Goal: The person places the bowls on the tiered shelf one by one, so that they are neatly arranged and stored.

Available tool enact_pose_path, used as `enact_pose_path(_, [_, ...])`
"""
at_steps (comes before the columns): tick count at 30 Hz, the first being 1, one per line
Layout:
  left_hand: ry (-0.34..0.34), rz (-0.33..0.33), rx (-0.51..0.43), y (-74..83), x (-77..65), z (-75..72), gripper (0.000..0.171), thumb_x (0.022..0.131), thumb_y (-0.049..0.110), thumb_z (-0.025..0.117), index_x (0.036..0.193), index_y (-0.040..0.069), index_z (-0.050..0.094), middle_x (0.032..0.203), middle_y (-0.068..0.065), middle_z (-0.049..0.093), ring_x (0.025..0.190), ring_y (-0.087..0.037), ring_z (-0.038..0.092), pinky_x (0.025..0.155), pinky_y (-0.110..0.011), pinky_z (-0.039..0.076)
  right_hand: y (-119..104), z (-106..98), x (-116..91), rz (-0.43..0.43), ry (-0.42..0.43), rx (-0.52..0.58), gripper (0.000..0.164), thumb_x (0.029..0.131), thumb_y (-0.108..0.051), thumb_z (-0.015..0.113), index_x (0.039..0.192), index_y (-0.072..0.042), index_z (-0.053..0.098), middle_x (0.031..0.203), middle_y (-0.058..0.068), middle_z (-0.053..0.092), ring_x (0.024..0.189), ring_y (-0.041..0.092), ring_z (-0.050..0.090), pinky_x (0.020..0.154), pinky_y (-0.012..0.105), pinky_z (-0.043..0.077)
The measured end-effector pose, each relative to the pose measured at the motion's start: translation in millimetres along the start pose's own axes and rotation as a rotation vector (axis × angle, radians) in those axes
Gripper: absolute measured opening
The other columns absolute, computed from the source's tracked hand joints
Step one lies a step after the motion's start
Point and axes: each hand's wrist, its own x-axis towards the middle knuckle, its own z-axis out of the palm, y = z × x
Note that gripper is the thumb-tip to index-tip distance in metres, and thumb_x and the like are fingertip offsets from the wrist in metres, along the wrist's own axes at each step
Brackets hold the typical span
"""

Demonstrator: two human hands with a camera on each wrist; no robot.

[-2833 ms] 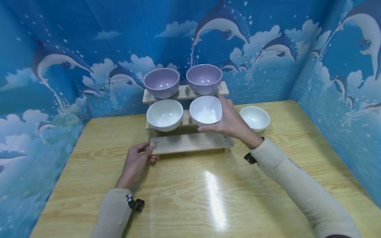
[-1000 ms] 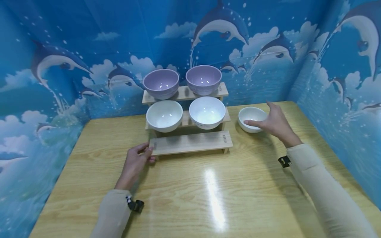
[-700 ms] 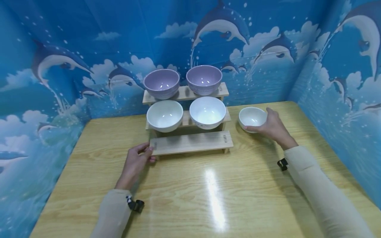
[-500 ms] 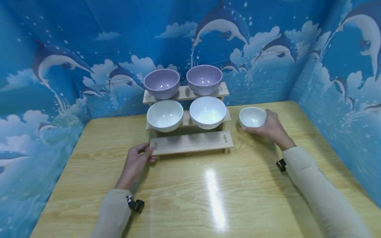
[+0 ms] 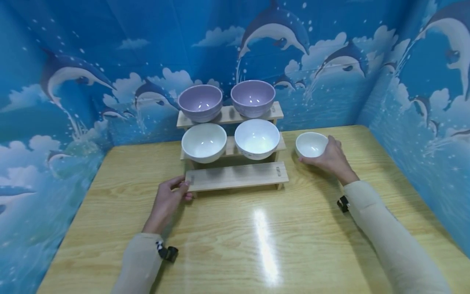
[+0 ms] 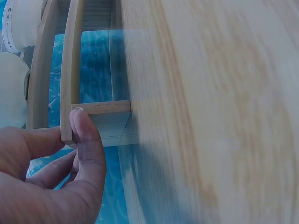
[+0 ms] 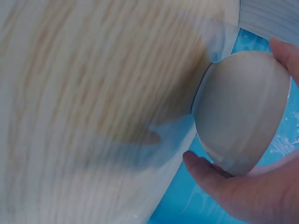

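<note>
My left hand (image 5: 166,204) pinches the left end of the lowest tier of a wooden three-step display rack (image 5: 235,178). In the left wrist view, the thumb and fingers (image 6: 89,154) of that hand lie on either side of the tier's corner. At the right, my right hand (image 5: 333,158) grips a small white bowl (image 5: 310,143) by its sides, thumb in front and fingers behind. The right wrist view shows this bowl (image 7: 240,109) from outside, its base at or very near the tabletop; I cannot tell whether it touches.
Two purple bowls (image 5: 200,103) stand on the top tier. On the middle tier are a plain white bowl (image 5: 204,143) and a white bowl with a patterned outside (image 5: 257,139). Blue dolphin-print cloth (image 5: 147,49) walls in the wooden table (image 5: 220,245) behind and at the sides.
My right hand has let go of the patterned white bowl on the middle tier, moved right and taken hold of the small white bowl. The left hand has stayed on the rack.
</note>
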Motion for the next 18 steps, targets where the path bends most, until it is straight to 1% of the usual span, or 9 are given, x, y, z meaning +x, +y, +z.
enact_pose_path(6, [0.011,-0.023,0.001,1.9,1.0,1.3,0.047,0.105,0.016,0.056,0.151,0.011,0.045,0.129,-0.013,0.054,0.094,-0.019,0.068,0.081,-0.025,0.064,2.2,3.0,0.3,-0.013,0.032,0.014,0.127,0.072,-0.043,0.091,0.153,0.014,0.012,0.138,0.040,0.032,0.119,0.053,0.045,0.100,0.068,0.049])
enact_pose_path(13, [0.015,-0.024,-0.004,1.8,1.2,2.0,0.047,0.105,0.016,0.056,0.151,0.010,0.046,0.128,-0.014,0.054,0.092,-0.019,0.068,0.080,-0.025,0.064,5.2,4.6,-4.3,-0.017,0.068,0.048,0.122,0.072,-0.036,0.092,0.153,0.013,0.015,0.140,0.040,0.031,0.122,0.055,0.044,0.103,0.069,0.046])
enact_pose_path(18, [0.015,-0.023,-0.011,1.9,1.1,2.4,0.048,0.105,0.015,0.056,0.151,0.009,0.045,0.128,-0.014,0.055,0.092,-0.019,0.068,0.080,-0.025,0.064,8.8,2.0,-10.9,-0.038,0.077,0.061,0.118,0.072,-0.034,0.092,0.152,0.012,0.019,0.140,0.038,0.033,0.122,0.052,0.043,0.103,0.069,0.046])
